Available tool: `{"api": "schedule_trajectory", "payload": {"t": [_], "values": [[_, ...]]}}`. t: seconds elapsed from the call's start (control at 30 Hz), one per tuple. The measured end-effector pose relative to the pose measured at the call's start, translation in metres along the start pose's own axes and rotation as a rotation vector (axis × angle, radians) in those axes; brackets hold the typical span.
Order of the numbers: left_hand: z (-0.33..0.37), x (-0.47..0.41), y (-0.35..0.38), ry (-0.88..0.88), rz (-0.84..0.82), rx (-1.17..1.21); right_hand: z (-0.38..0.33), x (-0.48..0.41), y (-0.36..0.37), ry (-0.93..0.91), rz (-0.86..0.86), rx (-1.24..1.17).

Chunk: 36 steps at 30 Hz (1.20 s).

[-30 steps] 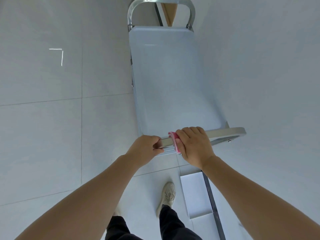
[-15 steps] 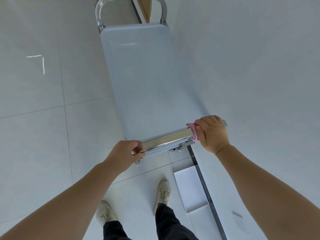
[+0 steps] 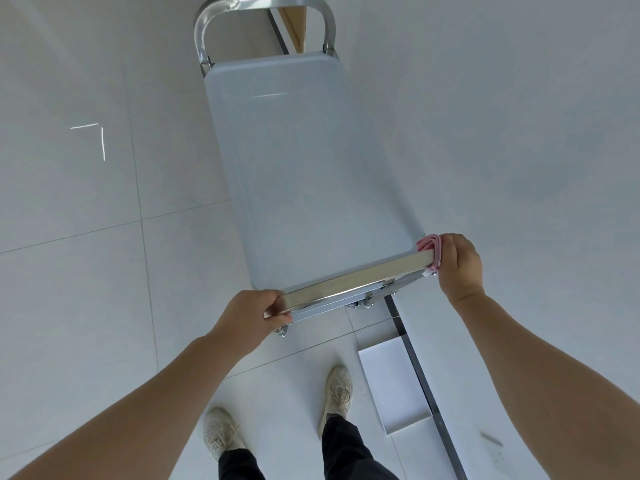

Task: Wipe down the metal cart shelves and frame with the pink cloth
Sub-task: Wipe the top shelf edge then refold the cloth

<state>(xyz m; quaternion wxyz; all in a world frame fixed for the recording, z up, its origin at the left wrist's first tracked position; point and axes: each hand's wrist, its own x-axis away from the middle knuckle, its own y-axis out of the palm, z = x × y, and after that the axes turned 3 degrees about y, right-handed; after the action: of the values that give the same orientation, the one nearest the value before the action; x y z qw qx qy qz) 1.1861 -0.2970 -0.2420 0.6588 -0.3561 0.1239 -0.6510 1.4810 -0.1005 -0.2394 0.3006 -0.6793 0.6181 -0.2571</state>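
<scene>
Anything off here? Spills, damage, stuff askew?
Nothing much. The shelf looks clean and undented. The left hand grips the near bar at one end, and the right hand holds the cloth wrapped on the other. Only oddity: a flat white board lies on the floor by the wall.

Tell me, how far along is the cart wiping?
Likely done: the near bar, since the pink cloth sits at its right end. In hand: right hand grips cloth there; left hand holds the bar. Probably left: top shelf, far handle; lower shelves are hidden.
</scene>
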Motion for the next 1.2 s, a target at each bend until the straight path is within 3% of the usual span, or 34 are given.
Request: {"api": "schedule_trajectory", "payload": {"t": [0.1,0.23,0.73,1.0,1.2], "values": [[0.001,-0.001,0.001,0.002,0.005,-0.011,-0.008,0.007,0.013,-0.235,0.109,0.242],[0.001,-0.002,0.001,0.018,-0.001,-0.013,-0.034,0.029,0.035,-0.388,0.2,0.456],[0.0,-0.005,0.002,0.021,-0.011,0.0,-0.114,0.103,0.112,-0.682,0.011,0.507],[0.011,0.007,-0.013,-0.019,-0.124,0.091,-0.13,0.101,0.105,-0.699,-0.185,0.581],[0.023,0.039,-0.061,-0.12,-0.045,0.395,-0.162,0.115,0.099,-0.546,-0.293,0.365]]}}
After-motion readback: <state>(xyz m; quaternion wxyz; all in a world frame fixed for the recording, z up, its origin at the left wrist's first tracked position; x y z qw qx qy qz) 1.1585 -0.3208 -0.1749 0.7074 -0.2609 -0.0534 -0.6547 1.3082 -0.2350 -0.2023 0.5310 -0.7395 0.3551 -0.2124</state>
